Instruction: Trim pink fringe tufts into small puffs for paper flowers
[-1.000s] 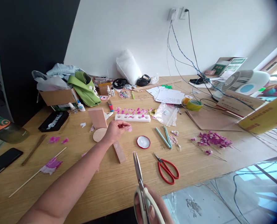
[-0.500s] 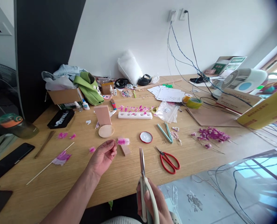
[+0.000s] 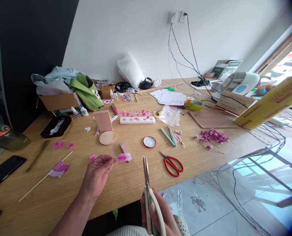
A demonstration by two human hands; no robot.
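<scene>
Pink fringe in one hand, scissors in the other

Over a wooden table (image 3: 126,190), the left hand (image 3: 98,175) pinches thumb and fingers together, seemingly on the thin left end of a fluffy pink fringe (image 3: 123,157). The fringe lies just right of those fingertips, its long axis running left to right, in front of a wood block (image 3: 125,148). The right hand (image 3: 160,209) curls its fingers around the scissors (image 3: 147,183); the blades, nearly together, point far, crosswise to the fringe and apart from its right end. The left hand is nearer the fringe.
</scene>
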